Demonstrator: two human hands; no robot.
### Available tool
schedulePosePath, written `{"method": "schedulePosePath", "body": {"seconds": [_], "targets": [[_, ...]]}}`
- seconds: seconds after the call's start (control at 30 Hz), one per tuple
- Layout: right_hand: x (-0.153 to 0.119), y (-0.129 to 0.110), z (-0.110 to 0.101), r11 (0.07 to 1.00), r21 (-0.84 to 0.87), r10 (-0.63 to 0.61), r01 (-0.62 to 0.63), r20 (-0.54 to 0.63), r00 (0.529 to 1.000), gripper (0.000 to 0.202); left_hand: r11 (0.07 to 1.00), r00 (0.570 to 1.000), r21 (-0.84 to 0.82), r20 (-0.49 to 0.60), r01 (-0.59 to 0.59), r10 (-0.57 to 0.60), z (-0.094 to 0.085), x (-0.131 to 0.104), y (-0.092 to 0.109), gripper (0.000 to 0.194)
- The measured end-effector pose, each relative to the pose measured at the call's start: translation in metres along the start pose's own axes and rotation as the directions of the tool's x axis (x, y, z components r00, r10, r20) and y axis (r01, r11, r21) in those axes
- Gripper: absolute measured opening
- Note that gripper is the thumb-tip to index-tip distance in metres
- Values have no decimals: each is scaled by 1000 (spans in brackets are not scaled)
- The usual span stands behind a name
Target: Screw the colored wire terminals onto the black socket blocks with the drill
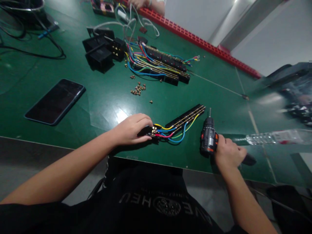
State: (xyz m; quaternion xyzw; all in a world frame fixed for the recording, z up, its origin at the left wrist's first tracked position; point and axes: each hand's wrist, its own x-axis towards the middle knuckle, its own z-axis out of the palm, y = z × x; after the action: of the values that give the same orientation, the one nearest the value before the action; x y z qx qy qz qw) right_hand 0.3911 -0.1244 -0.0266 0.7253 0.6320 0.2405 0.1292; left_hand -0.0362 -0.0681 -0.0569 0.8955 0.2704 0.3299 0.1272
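My left hand (136, 129) is wrapped round a small black terminal block (153, 131) near the table's front edge. Yellow, blue, red and green wires run from that block to a long black strip with brass-coloured rails (186, 117), lying at a slant to its right. My right hand (227, 151) grips the handle of a black and orange power drill (208, 138), which lies on its side with its bit pointing away from me. The bit is just right of the strip's far end and apart from it. Small brass screws (138, 89) are scattered beyond my left hand.
A phone (55, 101) lies at the left. Wired black strips (161, 65) and black housings (98, 52) are farther back. A clear bottle (275, 137) lies at the right. Another person's hand (138, 3) is by the red rail (195, 39). Black cables (31, 55) are far left.
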Motion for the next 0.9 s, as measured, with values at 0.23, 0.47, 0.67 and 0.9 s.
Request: {"method": "schedulePosePath", "body": {"seconds": [0.23,0.47,0.67,0.9], "targets": [[-4,13,-7,999,-45,5,-1,72,997,29,999,999,-43,22,32,-31,0,0,0,32],[9,37,0,992,60,-126,112,378,917,54,1000,999,-18,26,24,-23,1,0,-1,32],[9,45,19,983,166,-150,71,528,836,77,996,997,60,9,-71,71,3,-1,-2,24],[5,53,22,968,240,-181,74,462,868,76,990,995,94,-14,-102,104,5,-2,-3,25]]}}
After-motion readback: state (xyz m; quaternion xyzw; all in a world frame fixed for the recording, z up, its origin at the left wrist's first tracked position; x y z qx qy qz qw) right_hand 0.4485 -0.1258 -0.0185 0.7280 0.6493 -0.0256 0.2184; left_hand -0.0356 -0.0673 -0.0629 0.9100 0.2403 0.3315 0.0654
